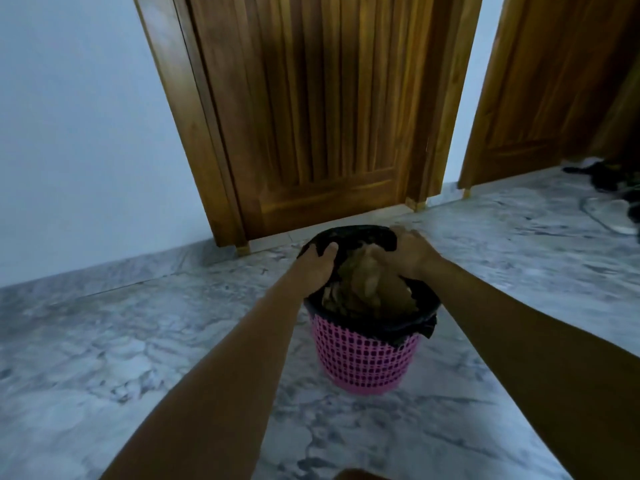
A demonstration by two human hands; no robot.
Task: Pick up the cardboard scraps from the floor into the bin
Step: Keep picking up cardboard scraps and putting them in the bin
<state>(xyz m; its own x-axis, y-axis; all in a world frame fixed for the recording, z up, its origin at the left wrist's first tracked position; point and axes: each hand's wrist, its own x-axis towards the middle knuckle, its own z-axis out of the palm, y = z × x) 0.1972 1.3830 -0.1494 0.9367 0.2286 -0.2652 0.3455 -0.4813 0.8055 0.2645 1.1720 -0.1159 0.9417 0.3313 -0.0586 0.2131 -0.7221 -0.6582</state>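
Left hand [317, 266] grips the black plastic liner [360, 233] of the pink lattice bin [363, 355]; right hand [410, 254], fingers curled, rests on crumpled brown cardboard scraps [367, 289], hold unclear.

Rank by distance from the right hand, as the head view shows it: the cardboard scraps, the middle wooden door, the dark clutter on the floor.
1. Cardboard scraps: in the bin, right at the right hand.
2. Wooden door: just behind the bin.
3. Dark clutter: on the floor, far right.

Bin [363, 355], lower centre: pink plastic mesh, matt. Liner [353, 235] over rim: black plastic film, crinkled, faint sheen. Scraps [367, 289] inside: brown cardboard, matt, rough. Floor [104, 341]: grey-veined marble, polished. Doors [311, 98], top: varnished wood, grooved. Wall [69, 133], upper left: smooth matt paint.
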